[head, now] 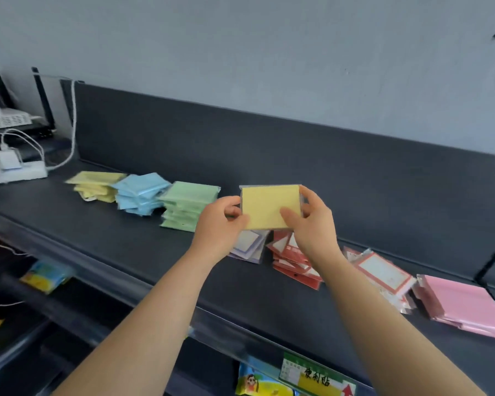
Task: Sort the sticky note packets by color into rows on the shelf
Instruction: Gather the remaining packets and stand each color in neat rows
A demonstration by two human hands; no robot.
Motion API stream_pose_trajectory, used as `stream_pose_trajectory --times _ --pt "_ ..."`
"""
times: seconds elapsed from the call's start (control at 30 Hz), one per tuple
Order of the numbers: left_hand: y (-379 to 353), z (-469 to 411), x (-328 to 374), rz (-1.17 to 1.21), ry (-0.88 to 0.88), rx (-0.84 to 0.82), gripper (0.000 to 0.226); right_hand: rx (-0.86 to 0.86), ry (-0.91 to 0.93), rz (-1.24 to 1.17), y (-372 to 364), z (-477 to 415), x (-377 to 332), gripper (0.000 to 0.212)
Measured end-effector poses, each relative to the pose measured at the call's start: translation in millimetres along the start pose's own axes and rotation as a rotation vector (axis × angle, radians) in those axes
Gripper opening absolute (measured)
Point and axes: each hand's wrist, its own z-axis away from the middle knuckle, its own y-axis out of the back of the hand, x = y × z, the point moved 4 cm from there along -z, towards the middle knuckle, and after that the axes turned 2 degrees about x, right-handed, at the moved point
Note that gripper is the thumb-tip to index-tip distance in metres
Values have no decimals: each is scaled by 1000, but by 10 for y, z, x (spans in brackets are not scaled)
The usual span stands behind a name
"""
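— What could slip from here?

— Start at the left. The yellow stack is loose and fanned, and it sits well apart from where I stand, past the blue stack and the green stack. All three touch or nearly touch. If I reach over carelessly, my arm could brush the blue or green ones and topple them into each other.

— And the packet itself?

— My left hand pinches the left edge of the yellow packet; my right hand clasps its right edge, thumb on the face. It is held above the shelf, over the purple packets and red packets. The wrapper looks slick, so when one grip lets go it may slide out and land among those.

— Further right?

— The pink stack lies near the front lip; a nudge could send it off.
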Motion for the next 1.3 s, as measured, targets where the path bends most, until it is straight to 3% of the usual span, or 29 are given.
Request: stream_pose_trajectory --times 0.37,0.6,0.73,1.03,1.17,1.3 --pt "1715 -851 -763 10 35 187 35 -198 45 132 -2002 -316 -417 48" --pt "2806 -1403 -1220 -90 70 210 28 -208 61 222 -3287 -503 -743 10" --pt "3151 -1685 -1439 -160 72 176 22 -247 46 307 -3846 -614 -795 14" --pt "3344 -2061 -1911 -313 82 102 21 -310 29 699 -4449 -796 -704 17" --pt "3341 -2059 -2008 -342 101 75 37 -294 106 942 -4493 -756 -647 27" --pt "3337 -2047 -2045 -459 70 45 12 -282 141 957 -4483 -722 -656 20"
